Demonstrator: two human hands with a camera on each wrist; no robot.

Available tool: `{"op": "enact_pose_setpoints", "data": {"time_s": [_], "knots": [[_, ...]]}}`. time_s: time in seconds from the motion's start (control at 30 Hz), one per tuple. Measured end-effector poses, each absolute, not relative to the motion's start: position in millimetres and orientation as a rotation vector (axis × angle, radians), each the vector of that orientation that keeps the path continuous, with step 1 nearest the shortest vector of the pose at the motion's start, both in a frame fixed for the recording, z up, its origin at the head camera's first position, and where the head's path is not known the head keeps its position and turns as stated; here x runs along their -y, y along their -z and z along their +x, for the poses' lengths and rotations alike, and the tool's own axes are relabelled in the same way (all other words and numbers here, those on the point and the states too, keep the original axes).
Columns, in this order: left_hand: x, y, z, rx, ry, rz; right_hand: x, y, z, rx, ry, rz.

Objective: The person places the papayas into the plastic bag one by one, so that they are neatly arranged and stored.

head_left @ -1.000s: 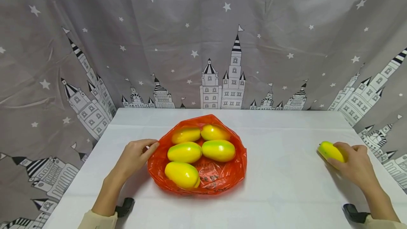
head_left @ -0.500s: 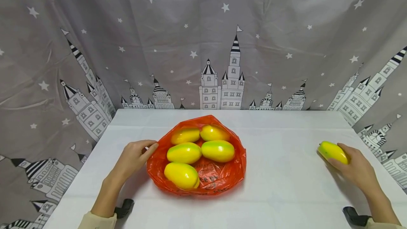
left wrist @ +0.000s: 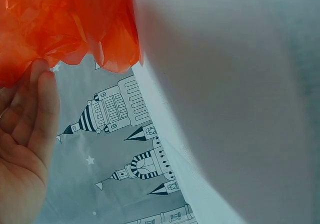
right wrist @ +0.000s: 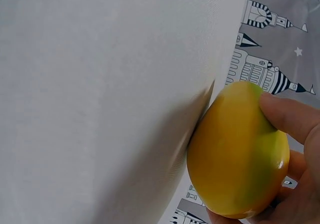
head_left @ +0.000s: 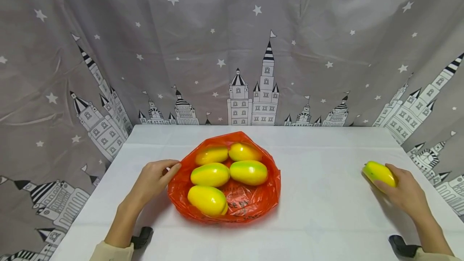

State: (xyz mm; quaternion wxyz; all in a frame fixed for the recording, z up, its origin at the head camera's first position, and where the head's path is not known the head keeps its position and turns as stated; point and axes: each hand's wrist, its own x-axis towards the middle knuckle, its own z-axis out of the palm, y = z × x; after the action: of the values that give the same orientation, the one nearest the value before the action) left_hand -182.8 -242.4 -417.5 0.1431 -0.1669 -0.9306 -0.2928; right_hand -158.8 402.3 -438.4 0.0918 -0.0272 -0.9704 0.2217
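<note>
A red plastic bag [head_left: 250, 202] lies spread wide on the table with several glossy yellow-green mangoes [head_left: 210, 174] inside. At its left rim, my left hand [head_left: 152, 178] pinches the edge between thumb and fingers; the left wrist view has the fingertips right at the crumpled bag [left wrist: 65, 24]. Far to the right, my right hand [head_left: 409, 190] grips a single mango [head_left: 378, 173] low at the table surface, its stem end pointing away to the left. In the right wrist view the thumb and fingers wrap the mango [right wrist: 235, 154] from opposite sides.
White cloth covers the table [head_left: 319, 196]. Behind it and along the sides hangs a grey curtain [head_left: 203, 23] printed with castles and stars. A dark wrist camera [head_left: 143, 237] sits by the left sleeve, and another wrist camera [head_left: 402, 247] by the right.
The right hand's fingers have shifted back slightly around the mango, leaving more of it visible. Left hand, bag and the mangoes inside stay the same.
</note>
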Motion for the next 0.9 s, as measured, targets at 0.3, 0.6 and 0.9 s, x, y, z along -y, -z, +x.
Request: {"op": "enact_pose_setpoints", "data": {"time_s": [0.3, 0.6, 0.9], "knots": [[241.8, 416.3, -183.9, 2.684, 0.845, -0.487, -401.8, 439.0, -159.4, 2.878, -0.643, -0.085], [242.3, 415.6, -183.6, 2.678, 0.838, -0.488, -404.7, 438.6, -159.0, 2.882, -0.644, -0.113], [242.9, 416.2, -183.3, 2.669, 0.836, -0.502, -405.2, 438.6, -158.3, 2.913, -0.662, -0.173]]}}
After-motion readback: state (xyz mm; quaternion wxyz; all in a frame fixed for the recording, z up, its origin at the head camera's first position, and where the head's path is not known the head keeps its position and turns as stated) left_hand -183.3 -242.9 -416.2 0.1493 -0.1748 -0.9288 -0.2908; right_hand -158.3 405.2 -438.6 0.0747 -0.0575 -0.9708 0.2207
